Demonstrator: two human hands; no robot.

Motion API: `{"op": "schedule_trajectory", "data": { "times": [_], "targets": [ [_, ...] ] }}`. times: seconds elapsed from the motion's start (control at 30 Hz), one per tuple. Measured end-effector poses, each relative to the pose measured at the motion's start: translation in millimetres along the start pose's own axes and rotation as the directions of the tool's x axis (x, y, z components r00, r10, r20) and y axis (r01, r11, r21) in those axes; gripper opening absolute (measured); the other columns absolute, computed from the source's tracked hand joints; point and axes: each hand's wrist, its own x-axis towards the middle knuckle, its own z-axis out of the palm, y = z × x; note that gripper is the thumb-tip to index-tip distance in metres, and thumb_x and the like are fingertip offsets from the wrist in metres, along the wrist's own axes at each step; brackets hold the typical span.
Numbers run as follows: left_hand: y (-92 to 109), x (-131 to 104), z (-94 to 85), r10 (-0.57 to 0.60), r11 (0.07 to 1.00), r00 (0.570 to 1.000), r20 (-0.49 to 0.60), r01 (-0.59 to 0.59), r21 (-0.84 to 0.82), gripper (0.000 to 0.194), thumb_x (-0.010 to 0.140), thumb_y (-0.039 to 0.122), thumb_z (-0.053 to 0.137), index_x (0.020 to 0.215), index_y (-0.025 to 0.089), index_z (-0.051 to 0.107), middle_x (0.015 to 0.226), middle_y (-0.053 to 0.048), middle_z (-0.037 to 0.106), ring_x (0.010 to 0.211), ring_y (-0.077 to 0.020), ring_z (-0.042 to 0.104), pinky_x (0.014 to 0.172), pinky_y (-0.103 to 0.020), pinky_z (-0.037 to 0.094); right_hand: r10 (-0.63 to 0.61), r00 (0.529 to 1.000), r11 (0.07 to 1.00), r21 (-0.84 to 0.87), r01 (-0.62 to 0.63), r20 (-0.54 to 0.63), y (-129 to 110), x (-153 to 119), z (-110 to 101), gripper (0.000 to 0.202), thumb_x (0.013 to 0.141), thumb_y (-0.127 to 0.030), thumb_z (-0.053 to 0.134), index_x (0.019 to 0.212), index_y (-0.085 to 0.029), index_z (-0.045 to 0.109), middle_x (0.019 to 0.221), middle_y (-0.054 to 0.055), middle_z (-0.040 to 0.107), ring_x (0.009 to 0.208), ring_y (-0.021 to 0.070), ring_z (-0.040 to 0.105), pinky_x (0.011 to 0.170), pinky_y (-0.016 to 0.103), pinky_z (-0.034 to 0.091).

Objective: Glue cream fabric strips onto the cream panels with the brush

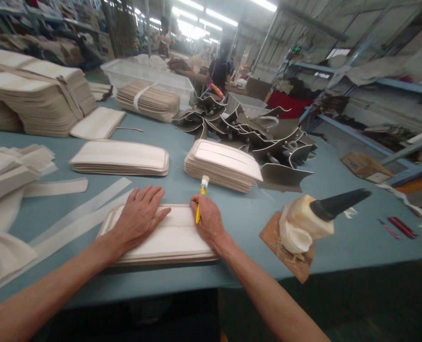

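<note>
My left hand lies flat with fingers stretched on a short stack of cream panels at the table's near edge. At the right end of that stack, my right hand is closed around a yellow-handled brush, its whitish bristles pointing away from me. Just beyond stand two more stacks, a cream panel stack on the left and a taller panel stack on the right. A glue-crusted container with a dark nozzle rests on a brown board to the right.
Translucent white strips and loose cream pieces lie at the left. Tall strapped stacks stand behind them. Dark grey curled panels fill the back right, near a clear plastic bin. A person is far off.
</note>
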Motion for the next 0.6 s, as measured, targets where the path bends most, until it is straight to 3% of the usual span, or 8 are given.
{"op": "schedule_trajectory", "data": {
  "times": [0.17,0.27,0.4,0.6],
  "targets": [
    [38.3,21.8,9.4,0.153,0.988,0.984,0.092,-0.149,-0.047,0.064,0.102,0.061,0.043,0.147,0.017,0.055,0.153,-0.017,0.059,0.145,-0.0352,0.049,0.123,-0.055,0.033,-0.004,1.0,1.0,0.012,0.004,0.01,3.8,-2.7,0.8,0.017,0.109,-0.018,0.046,0.111,-0.02,0.062,0.097,0.007,0.072,0.09,0.024,0.065,0.08,0.032,0.045],
    [44.7,29.8,14.8,0.174,0.984,0.975,0.141,-0.168,-0.054,0.078,0.095,0.072,0.05,0.15,0.017,0.052,0.154,-0.017,0.058,0.146,-0.0359,0.049,0.122,-0.053,0.035,0.005,1.0,1.0,0.03,-0.005,0.005,7.5,-4.4,2.4,0.019,0.109,-0.019,0.043,0.112,-0.018,0.062,0.095,0.008,0.071,0.088,0.0258,0.064,0.079,0.034,0.045],
    [28.1,24.7,12.8,0.137,0.99,0.974,0.179,-0.133,-0.038,0.096,0.085,0.081,0.058,0.154,0.015,0.047,0.158,-0.02,0.053,0.147,-0.0402,0.046,0.123,-0.058,0.034,-0.001,1.0,0.999,0.039,0.001,0.018,9.9,-4.9,3.6,0.018,0.109,-0.019,0.044,0.11,-0.019,0.062,0.093,0.008,0.07,0.089,0.0262,0.063,0.081,0.034,0.044],
    [-11.8,-0.1,2.2,0.041,0.999,0.982,0.186,-0.041,-0.003,0.096,0.087,0.083,0.052,0.151,0.012,0.05,0.157,-0.022,0.054,0.147,-0.0437,0.046,0.123,-0.061,0.032,0.002,0.999,1.0,0.008,-0.002,0.035,8.8,-4.6,2.2,0.017,0.108,-0.019,0.045,0.108,-0.02,0.062,0.092,0.007,0.07,0.087,0.0252,0.062,0.078,0.033,0.042]
  ]
}}
